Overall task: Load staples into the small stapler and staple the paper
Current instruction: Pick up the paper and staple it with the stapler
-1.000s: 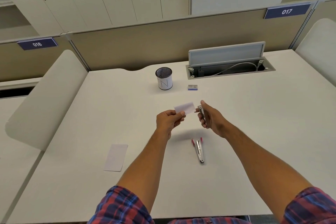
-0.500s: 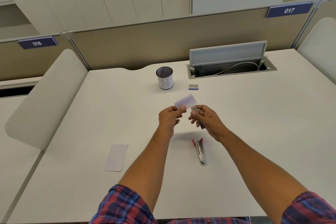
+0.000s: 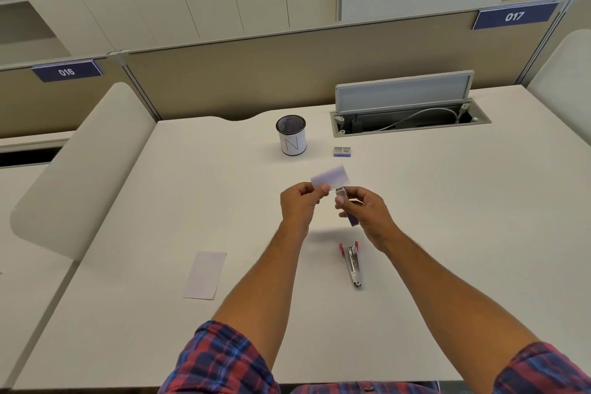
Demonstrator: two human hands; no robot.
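With the left hand (image 3: 299, 203) pinching the small white paper slip (image 3: 329, 176) above the worktop, the right hand (image 3: 364, 208) gripping the small silver stapler (image 3: 347, 205) should slide its mouth squarely over the paper's edge, then squeeze firmly.

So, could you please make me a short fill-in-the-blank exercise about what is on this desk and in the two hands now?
1. The left hand pinches a small piece of ____.
2. The right hand holds the small ____ at the paper's lower edge.
3. The partition sign at the far right reads ____.
4. The pen cup on the desk bears the letter ____.

Missing words: paper; stapler; 017; N
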